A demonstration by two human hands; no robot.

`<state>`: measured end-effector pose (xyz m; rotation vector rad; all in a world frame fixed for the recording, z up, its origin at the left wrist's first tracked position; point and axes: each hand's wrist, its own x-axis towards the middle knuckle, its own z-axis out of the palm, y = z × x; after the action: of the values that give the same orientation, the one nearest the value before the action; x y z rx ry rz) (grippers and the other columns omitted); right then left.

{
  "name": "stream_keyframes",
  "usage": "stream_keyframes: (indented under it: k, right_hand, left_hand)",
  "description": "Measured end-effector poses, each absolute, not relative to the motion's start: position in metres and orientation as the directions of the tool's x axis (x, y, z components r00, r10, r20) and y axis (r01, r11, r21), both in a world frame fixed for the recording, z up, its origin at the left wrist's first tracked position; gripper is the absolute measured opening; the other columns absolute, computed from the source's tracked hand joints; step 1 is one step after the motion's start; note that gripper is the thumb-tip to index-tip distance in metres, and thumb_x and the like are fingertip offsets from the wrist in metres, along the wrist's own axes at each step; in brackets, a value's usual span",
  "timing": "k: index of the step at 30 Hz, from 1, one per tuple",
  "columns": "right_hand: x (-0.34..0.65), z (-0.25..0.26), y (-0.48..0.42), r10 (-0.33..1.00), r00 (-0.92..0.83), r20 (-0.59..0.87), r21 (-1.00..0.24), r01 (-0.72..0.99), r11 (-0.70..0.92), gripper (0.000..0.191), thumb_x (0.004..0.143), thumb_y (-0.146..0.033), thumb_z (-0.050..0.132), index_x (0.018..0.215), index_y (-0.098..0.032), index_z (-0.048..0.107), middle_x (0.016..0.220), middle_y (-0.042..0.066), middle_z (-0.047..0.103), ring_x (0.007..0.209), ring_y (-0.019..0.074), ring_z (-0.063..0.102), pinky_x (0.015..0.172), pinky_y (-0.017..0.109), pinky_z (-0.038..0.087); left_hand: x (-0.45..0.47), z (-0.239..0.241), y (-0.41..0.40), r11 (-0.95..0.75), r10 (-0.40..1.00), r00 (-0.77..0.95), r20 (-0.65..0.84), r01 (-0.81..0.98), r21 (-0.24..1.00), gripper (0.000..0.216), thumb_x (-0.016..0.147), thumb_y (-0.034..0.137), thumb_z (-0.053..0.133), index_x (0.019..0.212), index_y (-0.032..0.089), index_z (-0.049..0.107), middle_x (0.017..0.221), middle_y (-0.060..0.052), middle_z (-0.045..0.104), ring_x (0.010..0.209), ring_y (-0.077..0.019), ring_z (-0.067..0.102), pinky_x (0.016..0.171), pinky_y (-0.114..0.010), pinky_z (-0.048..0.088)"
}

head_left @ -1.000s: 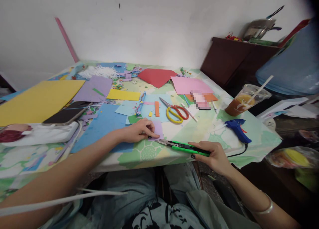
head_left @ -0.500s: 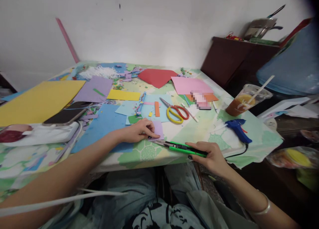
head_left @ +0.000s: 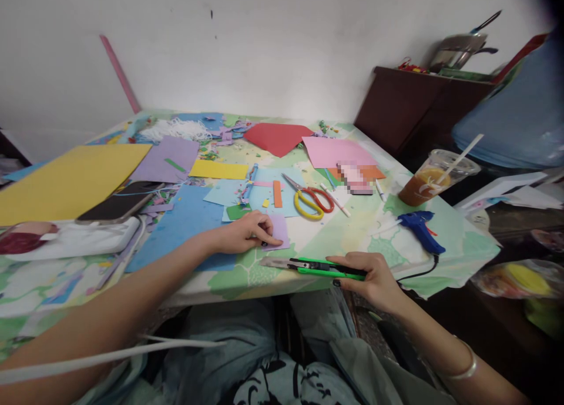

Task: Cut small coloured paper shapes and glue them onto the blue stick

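My left hand (head_left: 251,231) rests on the table, its index finger stretched over a small purple sheet (head_left: 279,228) and pressing it down, the other fingers curled. In my right hand (head_left: 372,278) is a green utility knife (head_left: 324,267) with its blade out. The blade points left, just in front of the sheet's near edge and apart from it. Right behind the sheet lie a light blue sheet (head_left: 288,208), an orange strip (head_left: 277,193), a tiny yellow piece (head_left: 266,203) and scissors (head_left: 311,200) with red and yellow handles.
To the right are a blue glue gun (head_left: 420,230) with its cord and a cup of drink (head_left: 429,178). Leftward lie a phone (head_left: 117,202), a white power strip (head_left: 101,236) and a yellow sheet (head_left: 66,178). Red (head_left: 278,137) and pink (head_left: 337,152) sheets lie farther back.
The knife's blade has swung toward me and slightly left, away from the purple sheet's near edge. My left hand has stayed in place on the sheet.
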<state>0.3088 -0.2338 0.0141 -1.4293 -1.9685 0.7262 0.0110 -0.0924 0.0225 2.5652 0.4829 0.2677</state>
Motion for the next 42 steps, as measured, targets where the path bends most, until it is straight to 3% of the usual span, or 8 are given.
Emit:
stream_keyframes:
  k: [4,7,11,18,27,31,37,42]
  right_hand:
    - [0.318,0.011,-0.242,0.963,-0.166,0.211,-0.778,0.568,0.268,0.034,0.073,-0.031,0.071,0.103,-0.017,0.073,0.068,0.004,0.068,0.059,0.0174,0.058,0.053,0.027,0.041]
    - [0.337,0.006,-0.247,0.944,0.107,0.313,-0.794,0.575,0.198,0.035,0.074,-0.034,0.069,0.105,-0.019,0.072,0.092,0.007,0.073,0.081,0.0238,0.066,0.069,0.032,0.050]
    - [0.373,0.002,-0.247,0.832,0.374,0.409,-0.632,0.774,-0.038,0.045,0.078,-0.040,0.059,0.116,-0.015,0.065,0.111,0.010,0.069,0.100,0.0282,0.063,0.085,0.037,0.048]
    - [0.399,0.013,-0.225,0.836,0.410,0.365,-0.433,0.870,-0.237,0.037,0.080,-0.039,0.053,0.108,-0.016,0.061,0.088,0.008,0.071,0.074,0.0241,0.064,0.065,0.032,0.046]
    - [0.372,0.033,-0.164,0.873,0.342,0.348,-0.301,0.923,-0.241,0.019,0.076,-0.023,0.058,0.091,-0.013,0.063,0.091,0.018,0.064,0.100,0.0371,0.052,0.080,0.047,0.038]
    - [0.357,0.055,-0.148,0.890,0.241,0.387,-0.368,0.926,-0.091,0.017,0.076,-0.018,0.056,0.090,-0.013,0.063,0.100,0.020,0.063,0.103,0.0383,0.051,0.081,0.053,0.039]
    - [0.279,0.072,-0.124,0.912,-0.157,0.379,-0.561,0.745,0.361,0.016,0.082,-0.020,0.058,0.097,-0.020,0.061,0.090,0.005,0.070,0.075,0.0153,0.066,0.067,0.026,0.052]
    - [0.217,0.062,-0.096,0.814,-0.389,0.430,-0.813,0.225,0.537,0.021,0.078,-0.009,0.058,0.096,-0.020,0.061,0.087,0.003,0.070,0.076,0.0141,0.067,0.073,0.027,0.054]
  left_hand:
    - [0.011,0.023,-0.094,-0.790,0.409,0.906,0.111,0.291,0.539,0.036,0.087,0.018,0.046,0.116,0.030,0.065,0.098,-0.007,0.060,0.093,-0.0201,0.052,0.087,-0.035,0.038]
    - [0.019,0.023,-0.103,-0.714,0.546,0.832,0.093,0.405,0.570,0.036,0.084,0.028,0.053,0.119,0.024,0.061,0.103,-0.008,0.061,0.098,-0.0229,0.051,0.087,-0.037,0.038]
    - [0.034,0.026,-0.121,-0.631,0.678,0.733,0.055,0.542,0.554,0.026,0.073,0.024,0.062,0.097,0.015,0.061,0.087,-0.006,0.061,0.084,-0.0220,0.051,0.079,-0.034,0.038]
    - [0.041,0.034,-0.124,-0.573,0.703,0.710,0.023,0.548,0.609,0.004,0.069,0.018,0.058,0.066,0.018,0.055,0.062,0.001,0.054,0.060,-0.0151,0.047,0.058,-0.026,0.033]
    - [0.036,0.049,-0.079,-0.406,0.884,0.428,0.186,0.510,0.758,0.015,0.069,0.033,0.068,0.069,0.018,0.072,0.040,0.006,0.046,0.042,-0.0103,0.043,0.043,-0.022,0.028]
    - [0.034,0.057,-0.070,-0.391,0.911,0.299,0.283,0.416,0.821,0.015,0.071,0.033,0.068,0.071,0.019,0.074,0.052,-0.001,0.066,0.051,-0.0157,0.060,0.049,-0.024,0.042]
    - [0.036,0.051,-0.071,-0.450,0.892,0.186,0.411,0.306,0.839,0.016,0.068,0.023,0.070,0.083,0.022,0.075,0.090,-0.004,0.076,0.088,-0.0233,0.069,0.081,-0.035,0.052]
    - [0.032,0.040,-0.071,-0.455,0.890,0.159,0.427,0.257,0.852,0.020,0.066,0.020,0.070,0.085,0.021,0.075,0.084,-0.004,0.077,0.080,-0.0217,0.069,0.079,-0.035,0.053]
